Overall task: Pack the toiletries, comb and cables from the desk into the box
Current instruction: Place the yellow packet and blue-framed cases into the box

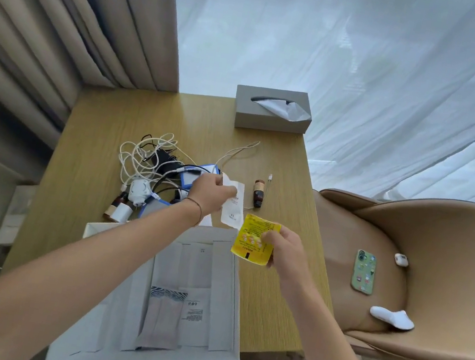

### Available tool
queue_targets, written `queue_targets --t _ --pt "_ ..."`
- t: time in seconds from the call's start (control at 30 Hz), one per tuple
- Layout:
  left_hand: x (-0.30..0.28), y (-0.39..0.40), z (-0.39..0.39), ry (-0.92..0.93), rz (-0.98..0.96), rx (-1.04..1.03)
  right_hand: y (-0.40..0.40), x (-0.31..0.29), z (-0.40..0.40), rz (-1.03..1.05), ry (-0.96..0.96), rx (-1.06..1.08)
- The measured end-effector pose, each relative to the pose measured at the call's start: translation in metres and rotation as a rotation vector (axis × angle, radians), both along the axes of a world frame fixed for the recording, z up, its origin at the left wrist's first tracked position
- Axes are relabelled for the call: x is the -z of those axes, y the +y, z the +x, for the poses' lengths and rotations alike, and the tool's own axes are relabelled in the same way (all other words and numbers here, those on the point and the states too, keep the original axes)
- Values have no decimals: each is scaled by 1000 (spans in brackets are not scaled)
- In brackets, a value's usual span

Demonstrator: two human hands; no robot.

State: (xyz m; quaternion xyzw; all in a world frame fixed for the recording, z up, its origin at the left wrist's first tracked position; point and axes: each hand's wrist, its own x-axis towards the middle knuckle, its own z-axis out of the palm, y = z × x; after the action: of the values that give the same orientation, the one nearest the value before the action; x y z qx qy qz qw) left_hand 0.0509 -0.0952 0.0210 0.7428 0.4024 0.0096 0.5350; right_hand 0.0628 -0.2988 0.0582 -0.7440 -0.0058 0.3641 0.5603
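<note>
Yellow sachet (254, 240) was pinched in my right hand (284, 247), just over the box's (233, 315) far right corner, so that hand sat nearer the drop. My left hand (210, 192), beyond the box, was clamped on a white packet (233, 207), its long axis running toward the box. Cables (150, 161) lay tangled on the bench (101, 136) farther left of the box.

Yellow sachet (254, 240) with red print; white packet (233, 207); pale grey box (237, 291); light wood-grain tabletop (105, 131); green phone (364, 272); tan chair (455, 250).
</note>
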Motion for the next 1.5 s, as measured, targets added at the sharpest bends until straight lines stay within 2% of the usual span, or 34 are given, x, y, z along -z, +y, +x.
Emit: queue_targets --t 0.1,0.23,0.47,0.63,0.8,1.1,1.27,1.5 --pt "-15 14 -29 -96 -16 -86 13 -4 -16 -32 -55 -163" --pt "-29 32 -72 -201 -29 -153 32 -3 -37 -183 -271 -376" --pt "-28 52 -151 -201 -18 -222 77 28 -67 -599 -732 -614" --pt "-23 52 -185 -199 -4 -248 102 51 -72 -835 -884 -804" --pt "-19 49 -206 -180 -42 -216 119 69 -81 -966 -879 -927" --pt "-11 39 -226 5 101 82 124 94 -85 -1038 -794 -1090" --pt "2 19 -219 88 99 179 123 81 -73 -925 -717 -972" --pt "30 -9 -195 183 98 298 103 47 -64 -744 -722 -792"
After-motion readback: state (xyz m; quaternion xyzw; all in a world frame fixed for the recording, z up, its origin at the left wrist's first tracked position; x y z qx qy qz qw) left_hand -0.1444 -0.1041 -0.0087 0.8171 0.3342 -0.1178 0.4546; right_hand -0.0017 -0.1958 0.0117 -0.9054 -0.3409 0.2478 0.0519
